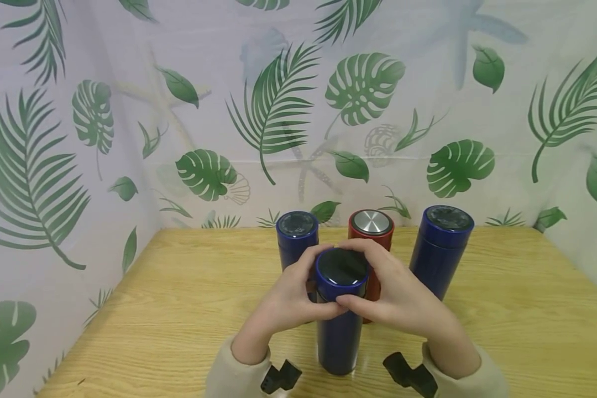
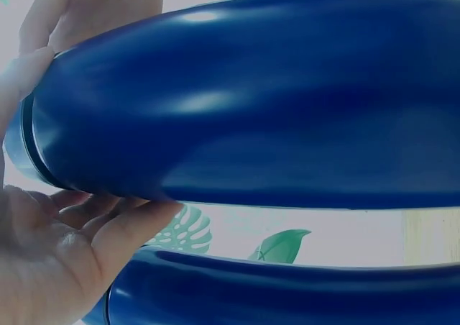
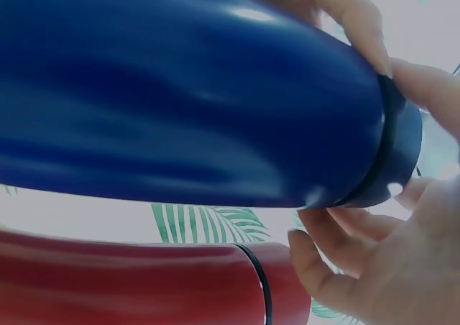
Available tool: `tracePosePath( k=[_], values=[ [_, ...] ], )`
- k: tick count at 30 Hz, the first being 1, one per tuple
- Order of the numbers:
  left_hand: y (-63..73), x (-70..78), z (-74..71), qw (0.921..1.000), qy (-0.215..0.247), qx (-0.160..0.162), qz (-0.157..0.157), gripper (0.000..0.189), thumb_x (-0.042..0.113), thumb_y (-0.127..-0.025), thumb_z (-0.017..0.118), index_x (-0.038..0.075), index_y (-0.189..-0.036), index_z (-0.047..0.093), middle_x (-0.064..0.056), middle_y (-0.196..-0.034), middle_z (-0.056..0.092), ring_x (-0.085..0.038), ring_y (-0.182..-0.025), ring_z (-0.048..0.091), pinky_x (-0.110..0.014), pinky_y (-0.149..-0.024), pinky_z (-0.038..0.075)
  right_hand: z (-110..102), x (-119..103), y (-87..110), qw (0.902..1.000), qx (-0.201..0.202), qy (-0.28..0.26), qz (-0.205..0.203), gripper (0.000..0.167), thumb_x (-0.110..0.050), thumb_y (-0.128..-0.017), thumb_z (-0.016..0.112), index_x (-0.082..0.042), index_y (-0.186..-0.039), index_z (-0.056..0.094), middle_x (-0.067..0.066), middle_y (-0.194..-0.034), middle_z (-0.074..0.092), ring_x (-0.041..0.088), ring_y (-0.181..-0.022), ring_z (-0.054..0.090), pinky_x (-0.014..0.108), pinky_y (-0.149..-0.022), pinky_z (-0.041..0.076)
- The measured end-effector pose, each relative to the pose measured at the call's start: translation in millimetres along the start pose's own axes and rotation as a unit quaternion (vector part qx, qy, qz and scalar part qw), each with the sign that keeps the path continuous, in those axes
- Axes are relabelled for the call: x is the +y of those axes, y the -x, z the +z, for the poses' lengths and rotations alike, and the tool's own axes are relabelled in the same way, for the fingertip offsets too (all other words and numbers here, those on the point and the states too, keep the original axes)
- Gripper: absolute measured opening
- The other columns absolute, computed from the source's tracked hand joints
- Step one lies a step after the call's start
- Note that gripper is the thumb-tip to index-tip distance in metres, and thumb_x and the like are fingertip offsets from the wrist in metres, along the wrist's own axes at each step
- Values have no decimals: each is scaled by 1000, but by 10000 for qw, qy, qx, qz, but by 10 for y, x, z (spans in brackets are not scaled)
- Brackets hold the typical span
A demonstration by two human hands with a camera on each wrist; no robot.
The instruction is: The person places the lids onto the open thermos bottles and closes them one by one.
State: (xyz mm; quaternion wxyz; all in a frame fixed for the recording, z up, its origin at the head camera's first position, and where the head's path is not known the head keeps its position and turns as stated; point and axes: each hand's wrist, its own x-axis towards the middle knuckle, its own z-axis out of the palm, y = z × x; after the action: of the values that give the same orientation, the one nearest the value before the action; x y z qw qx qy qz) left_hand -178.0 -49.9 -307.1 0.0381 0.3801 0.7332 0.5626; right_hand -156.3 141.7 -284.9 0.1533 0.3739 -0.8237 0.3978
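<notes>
A dark blue thermos bottle [image 1: 339, 342] with a shiny black-topped lid [image 1: 342, 267] stands between my two hands, at the front of the group. My left hand [image 1: 289, 293] curls round its upper end from the left, thumb in front and fingers behind. From the right, my right hand [image 1: 400, 290] grips the same end, and its thumb tip meets the left thumb at the front. In the left wrist view the thermos body [image 2: 251, 102] fills most of the picture. A dark ring below the lid shows beside the fingers in the right wrist view [image 3: 388, 131].
Behind stand a blue thermos [image 1: 291, 251] at left, a red thermos [image 1: 385, 240] with a silver-topped lid in the middle, and another blue thermos [image 1: 435, 265] at right. The wooden table [image 1: 179, 309] meets a leaf-patterned cloth [image 1: 288, 182] at its back and left.
</notes>
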Motion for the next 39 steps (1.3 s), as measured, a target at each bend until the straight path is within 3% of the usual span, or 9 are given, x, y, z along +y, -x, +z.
tracePosePath(
  k=[3, 9, 16, 25, 30, 35, 39],
  values=[
    [2, -2, -2, 10000, -35, 14, -19, 74, 1, -71, 71, 8, -131, 29, -13, -118, 48, -18, -100, 54, -26, -78, 47, 36, -6, -11, 9990, 231, 340, 185, 67, -24, -66, 79, -9, -120, 42, 1, -112, 46, 13, -96, 48, 33, -76, 46],
    [0, -3, -7, 9999, -101, -1, -54, 76, 0, -70, 72, 8, -131, 28, -13, -119, 48, -18, -102, 54, -26, -78, 47, 85, -8, -25, 9960, 248, 713, 478, 72, -37, -65, 78, -9, -121, 43, 3, -108, 42, 15, -91, 45, 35, -74, 45],
    [-2, -46, -9, 9997, 175, -118, -100, 69, 1, -72, 71, 5, -129, 32, -13, -115, 50, -16, -100, 55, -27, -78, 48, 18, 51, -10, 9999, -121, -90, -35, 68, -13, -75, 70, -9, -130, 30, 9, -126, 42, 22, -108, 47, 43, -85, 42],
    [5, -36, -28, 9986, 246, -216, -408, 57, 3, -73, 70, 2, -122, 42, -13, -107, 57, -12, -93, 57, -27, -74, 49, -16, 24, -7, 9985, -174, -466, -219, 69, -5, -77, 67, -12, -132, 27, 8, -128, 43, 21, -111, 47, 32, -89, 40],
    [5, -30, -27, 9985, 165, -192, -475, 55, 6, -73, 70, 3, -121, 43, -11, -106, 58, -11, -91, 57, -26, -73, 49, 24, 16, -14, 9994, 70, -287, 168, 75, -10, -71, 74, -13, -131, 30, 8, -120, 49, 18, -103, 52, 37, -83, 44],
    [6, -25, -23, 9987, 57, -178, -474, 55, 5, -73, 71, 3, -120, 43, -12, -106, 58, -10, -91, 58, -26, -73, 50, 92, -3, -32, 9964, 392, 113, 740, 79, -24, -63, 81, -12, -127, 36, 5, -106, 47, 17, -94, 47, 39, -76, 43],
    [6, -29, -28, 9987, 28, -166, -476, 57, 2, -72, 71, 3, -121, 42, -12, -107, 57, -10, -92, 57, -28, -73, 50, 110, -11, -42, 9955, 356, 229, 850, 80, -30, -63, 80, -12, -127, 35, 6, -106, 43, 19, -95, 44, 40, -76, 42]
  ],
)
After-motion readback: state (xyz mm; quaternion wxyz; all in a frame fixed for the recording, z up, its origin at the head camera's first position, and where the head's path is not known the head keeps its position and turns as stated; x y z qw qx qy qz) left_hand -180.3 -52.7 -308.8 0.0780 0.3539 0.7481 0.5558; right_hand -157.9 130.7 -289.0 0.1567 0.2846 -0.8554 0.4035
